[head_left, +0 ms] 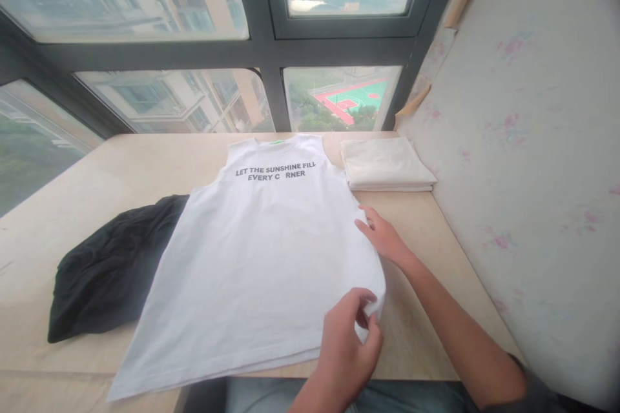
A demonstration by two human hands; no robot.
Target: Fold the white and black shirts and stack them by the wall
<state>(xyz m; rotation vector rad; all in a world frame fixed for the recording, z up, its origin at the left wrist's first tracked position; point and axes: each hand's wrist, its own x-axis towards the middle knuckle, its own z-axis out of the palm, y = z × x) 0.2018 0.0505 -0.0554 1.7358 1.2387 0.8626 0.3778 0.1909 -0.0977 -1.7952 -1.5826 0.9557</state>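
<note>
A white sleeveless shirt lies spread flat on the wooden table, neck toward the window, with grey printed lettering across its chest. At its lower right corner, my left hand pinches the fabric between thumb and fingers. Farther up the same side edge, my right hand is closed on the shirt's edge, its fingertips partly hidden by the cloth. Between the two hands the side edge bulges slightly and lifts off the table.
Crumpled black clothing lies to the left, partly under the shirt. A folded off-white cloth stack sits at the back right, beside the flowered wall. Dark window frames border the back of the wooden table.
</note>
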